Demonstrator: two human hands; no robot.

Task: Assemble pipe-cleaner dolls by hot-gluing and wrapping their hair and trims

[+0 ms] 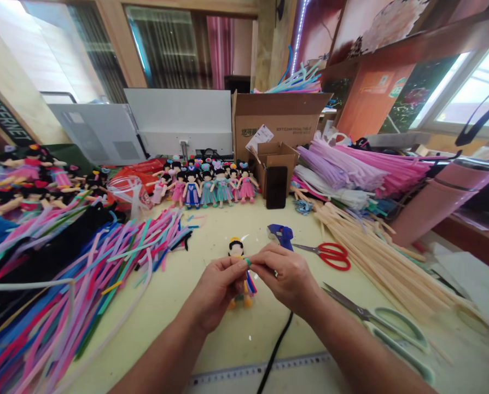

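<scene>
We are counting one glue gun (281,235). Right of it we are seeing two pairs: red scissors (324,253) and green scissors (364,312). Behind it two cartons are standing, a large carton (277,117) and a small carton (278,156), plus one phone (276,187). Just left of it our left hand (214,290) and right hand (283,276) are pinching one doll (236,249).

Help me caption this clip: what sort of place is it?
Probably a doll-making workshop: heaps of coloured fuzzy pipe cleaners, a row of finished small dolls in coloured dresses, and a small black-haired doll between the left hand and right hand.
</scene>
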